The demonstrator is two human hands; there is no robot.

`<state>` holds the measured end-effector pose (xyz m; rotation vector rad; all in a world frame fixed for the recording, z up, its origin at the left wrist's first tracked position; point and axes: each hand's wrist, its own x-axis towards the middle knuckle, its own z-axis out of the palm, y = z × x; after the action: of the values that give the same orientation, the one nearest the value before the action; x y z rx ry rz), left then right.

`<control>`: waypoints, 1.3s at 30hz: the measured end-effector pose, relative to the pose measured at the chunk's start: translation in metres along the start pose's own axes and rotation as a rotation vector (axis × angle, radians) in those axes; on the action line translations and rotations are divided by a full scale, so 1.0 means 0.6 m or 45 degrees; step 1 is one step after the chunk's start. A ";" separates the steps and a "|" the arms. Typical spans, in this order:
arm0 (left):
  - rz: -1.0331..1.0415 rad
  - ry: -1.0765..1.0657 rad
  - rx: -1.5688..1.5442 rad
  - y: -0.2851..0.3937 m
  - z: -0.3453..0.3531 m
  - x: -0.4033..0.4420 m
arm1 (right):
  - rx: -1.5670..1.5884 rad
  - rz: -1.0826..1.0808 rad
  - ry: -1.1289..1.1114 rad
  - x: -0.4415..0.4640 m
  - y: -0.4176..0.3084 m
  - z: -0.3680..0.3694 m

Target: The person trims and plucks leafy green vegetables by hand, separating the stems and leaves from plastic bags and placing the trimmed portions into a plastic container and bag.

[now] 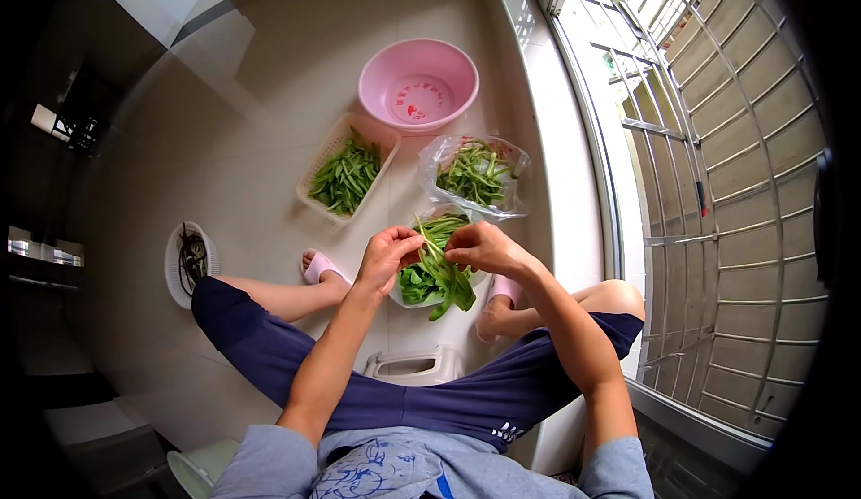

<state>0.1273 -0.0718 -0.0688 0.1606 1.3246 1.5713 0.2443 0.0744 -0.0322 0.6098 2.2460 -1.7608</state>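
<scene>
Between my hands is a leafy green stalk (439, 264), its broad leaves hanging down toward me. My left hand (390, 254) pinches its pale stem near the top. On the other side, my right hand (490, 250) has thumb and fingers closed at the edge of the same stalk; the exact contact is partly hidden. Right under both hands lies a pile of leafy greens (415, 286) in what looks like a clear plastic bag. Beyond, a clear plastic bag (513, 196) holds stems and leaf scraps. A cream basket (307, 179) to its left contains picked green pieces.
A pink basin (371, 86) stands at the back on the tiled floor. To the left sits a white basket (173, 266) with dark, thin items. A grey plastic stool (414, 365) is beneath me. The window ledge (567, 167) and barred window run along the right.
</scene>
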 end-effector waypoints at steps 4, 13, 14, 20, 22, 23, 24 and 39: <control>-0.030 -0.039 -0.054 0.003 -0.001 -0.006 | 0.167 -0.002 -0.104 0.005 0.012 0.003; -0.046 -0.061 -0.047 0.001 -0.002 -0.011 | 0.258 -0.012 -0.151 0.006 0.016 0.004; -0.048 -0.062 -0.046 0.003 -0.002 -0.012 | 0.282 -0.014 -0.159 0.008 0.020 0.005; -0.047 -0.060 -0.030 0.009 0.004 -0.013 | 0.274 -0.010 -0.179 0.002 0.007 0.006; -0.038 -0.074 -0.028 0.007 0.002 -0.006 | 0.222 -0.026 -0.185 0.003 0.009 0.007; -0.040 -0.081 -0.026 0.006 0.002 -0.001 | 0.258 -0.013 -0.168 0.006 0.013 0.005; -0.050 -0.087 -0.019 0.006 0.002 0.005 | 0.294 -0.001 -0.146 0.009 0.017 0.002; 0.240 -0.216 0.126 0.073 0.086 0.282 | 0.471 0.140 0.179 0.162 0.081 -0.195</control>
<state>0.0566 0.0939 -0.0956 0.4819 1.2827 1.6096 0.1889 0.2147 -0.0852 0.9365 1.9333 -2.1527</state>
